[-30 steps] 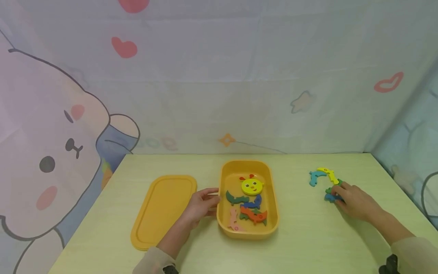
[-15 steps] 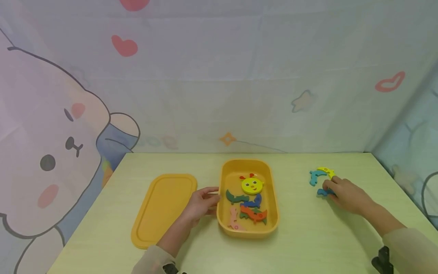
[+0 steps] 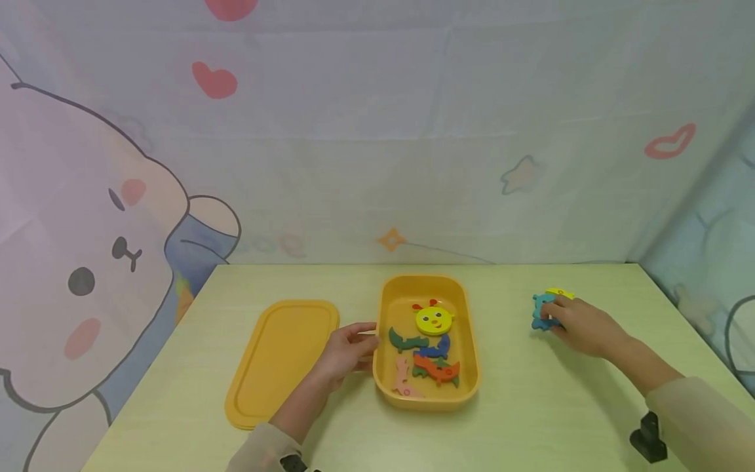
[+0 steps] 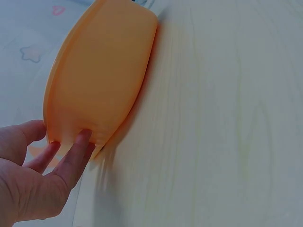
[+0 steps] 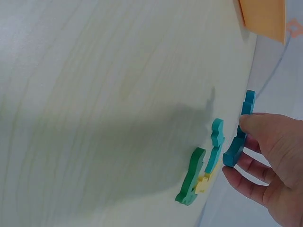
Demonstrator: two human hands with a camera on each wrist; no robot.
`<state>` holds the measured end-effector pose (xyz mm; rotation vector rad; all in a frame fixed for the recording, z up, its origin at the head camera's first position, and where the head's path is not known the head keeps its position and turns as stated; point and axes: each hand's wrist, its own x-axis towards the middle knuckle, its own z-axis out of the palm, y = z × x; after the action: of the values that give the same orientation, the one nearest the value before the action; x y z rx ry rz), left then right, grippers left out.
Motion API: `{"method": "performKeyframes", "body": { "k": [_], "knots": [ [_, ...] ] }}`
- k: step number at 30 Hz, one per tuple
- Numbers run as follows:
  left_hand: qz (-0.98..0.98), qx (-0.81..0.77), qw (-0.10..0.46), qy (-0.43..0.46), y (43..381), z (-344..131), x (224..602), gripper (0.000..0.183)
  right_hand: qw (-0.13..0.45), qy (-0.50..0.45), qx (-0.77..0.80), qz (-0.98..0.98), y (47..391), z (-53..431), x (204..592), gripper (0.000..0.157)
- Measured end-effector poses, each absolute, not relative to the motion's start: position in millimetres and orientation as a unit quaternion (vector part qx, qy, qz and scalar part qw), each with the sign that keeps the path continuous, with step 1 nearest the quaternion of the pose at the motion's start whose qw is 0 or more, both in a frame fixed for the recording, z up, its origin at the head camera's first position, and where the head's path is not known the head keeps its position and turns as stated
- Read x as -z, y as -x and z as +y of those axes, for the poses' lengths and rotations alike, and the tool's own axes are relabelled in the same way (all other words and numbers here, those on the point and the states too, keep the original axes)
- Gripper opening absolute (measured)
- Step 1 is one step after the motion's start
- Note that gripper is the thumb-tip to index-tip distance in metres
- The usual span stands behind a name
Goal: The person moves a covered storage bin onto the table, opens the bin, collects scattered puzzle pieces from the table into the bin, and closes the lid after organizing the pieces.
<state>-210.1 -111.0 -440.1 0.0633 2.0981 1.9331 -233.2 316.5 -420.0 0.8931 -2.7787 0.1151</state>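
In the head view, a yellow plastic box (image 3: 427, 286) stands mid-table. My left hand (image 3: 348, 354) is at its left side. Extended fingertips touch the box wall (image 4: 102, 71) in the left wrist view. Over at the right, my right hand (image 3: 590, 328) pinches a blue wooden puzzle piece (image 5: 235, 150) between thumb and fingers, raised off the table. Below it lie a teal piece (image 5: 214, 153), a green piece (image 5: 191, 177) and a partly hidden yellow piece (image 5: 202, 183). Inside the box are a yellow smiling-face piece (image 3: 434, 321), an orange piece (image 3: 439, 371), a pink piece (image 3: 404, 380) and other curved ones.
A flat yellow lid (image 3: 286, 364) lies on the pale wooden table (image 3: 519, 419), left of the box. Behind the table hangs a printed cloth (image 3: 377, 131). A dark cable (image 3: 730, 334) hangs at the right edge.
My right hand has moved left along the table with the blue piece, letting go of the green piece on the way. My left hand and the box have stayed put.
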Motion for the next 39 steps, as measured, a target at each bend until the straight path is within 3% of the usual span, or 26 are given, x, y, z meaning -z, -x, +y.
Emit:
{"method": "performKeyframes", "body": {
  "k": [39],
  "knots": [
    [0.736,-0.662,0.144,-0.01,209,-110,439,0.042,0.109,-0.355,-0.031,-0.928,232,246,375,0.018]
  ]
}}
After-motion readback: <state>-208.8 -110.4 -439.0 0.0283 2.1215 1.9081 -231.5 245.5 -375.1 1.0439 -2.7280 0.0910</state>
